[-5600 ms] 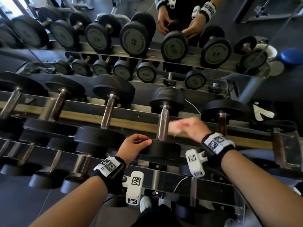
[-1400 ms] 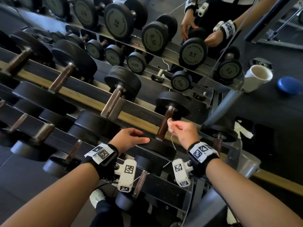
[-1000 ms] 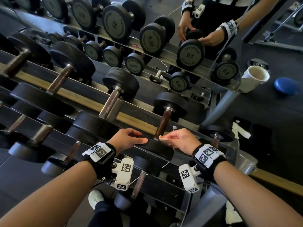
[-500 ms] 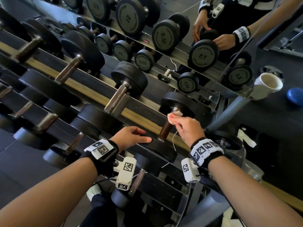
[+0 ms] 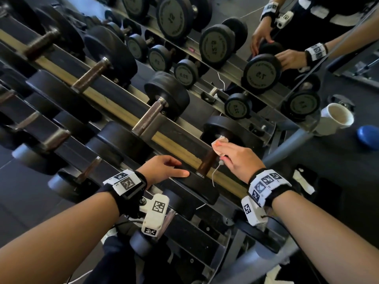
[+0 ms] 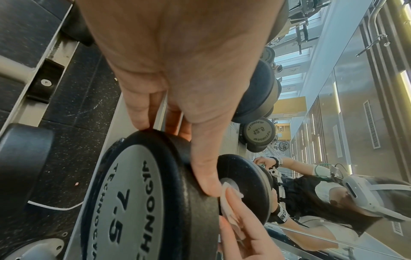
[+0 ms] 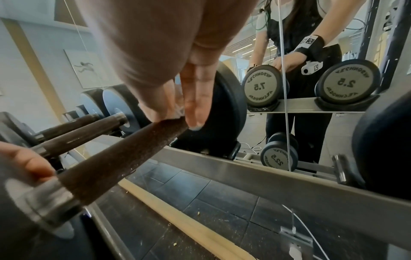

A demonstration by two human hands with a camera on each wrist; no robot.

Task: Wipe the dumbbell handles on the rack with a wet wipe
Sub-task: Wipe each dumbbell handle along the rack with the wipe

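Pressing wet wipe onto rough brown handle, right grip has slid to far end; left grip lies flat on round rubber plate.

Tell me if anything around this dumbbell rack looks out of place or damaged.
Mostly in order. Two oddities: a white cup lies tipped on its side on the floor by the rack's right end, and pale crumbs dot the black floor under the rack. The brown handle being wiped looks rough and speckled, possibly worn.
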